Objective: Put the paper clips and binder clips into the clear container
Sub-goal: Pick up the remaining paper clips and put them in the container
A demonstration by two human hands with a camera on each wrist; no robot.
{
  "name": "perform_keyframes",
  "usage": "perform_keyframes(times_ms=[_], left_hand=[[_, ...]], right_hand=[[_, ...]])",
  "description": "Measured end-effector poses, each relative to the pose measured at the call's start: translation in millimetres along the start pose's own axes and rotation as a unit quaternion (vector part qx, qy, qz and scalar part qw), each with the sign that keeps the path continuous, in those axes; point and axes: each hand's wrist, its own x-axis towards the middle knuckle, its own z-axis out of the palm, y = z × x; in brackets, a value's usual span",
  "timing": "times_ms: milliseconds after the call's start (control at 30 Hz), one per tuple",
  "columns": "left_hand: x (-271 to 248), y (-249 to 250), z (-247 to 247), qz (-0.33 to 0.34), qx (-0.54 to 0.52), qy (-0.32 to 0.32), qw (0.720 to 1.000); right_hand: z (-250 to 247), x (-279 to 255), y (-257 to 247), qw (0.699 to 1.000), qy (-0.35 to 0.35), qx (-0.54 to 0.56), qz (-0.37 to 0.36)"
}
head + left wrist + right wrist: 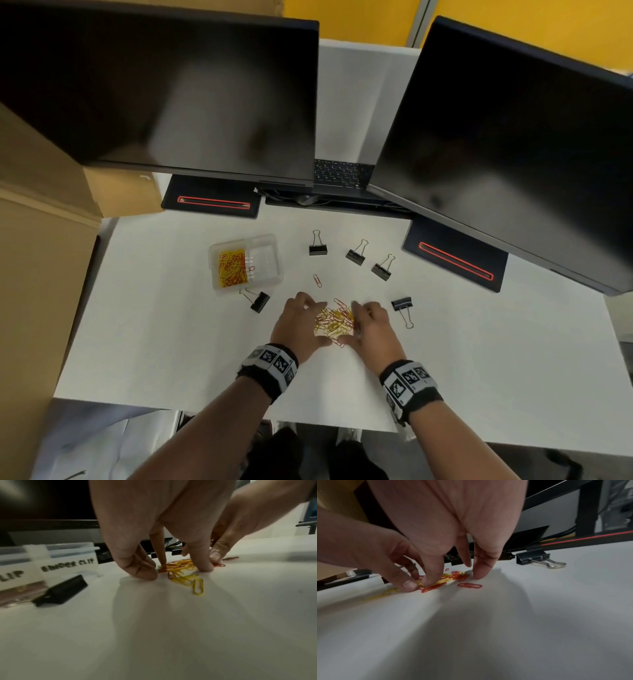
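Fingertips down on a white table (171, 342), the left hand (298, 329) and right hand (373, 325) cup a heap of red and yellow paper clips (335, 320) between them, fingers bent and spread, tips touching the pile's edges. One paper clip (317, 280) lies apart beyond it. Five binder clips (355, 256) ring the heap. The clear container (245, 261) sits far left, its left compartment holding paper clips.
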Motion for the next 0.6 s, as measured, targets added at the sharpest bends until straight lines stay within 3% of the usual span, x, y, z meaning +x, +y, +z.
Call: perform_keyframes(times_ms=[133,400,600], left_hand=[[9.6,11.1,3.6,-0.001,-0.01,0.019,1.0],[12.4,9.9,8.6,0.003,-0.055,0.063,0.997],[10.8,5.3,1.9,-0.034,-0.134,0.069,0.988]], right_hand=[[-1.3,12.2,-9.9,0.999,0.02,-0.03,-0.038],[-7.5,20.1,-10.2,0.999,0.031,-0.01,-0.029],[-16.7,12.1,-2.3,0.995,0.059,0.084,0.018]])
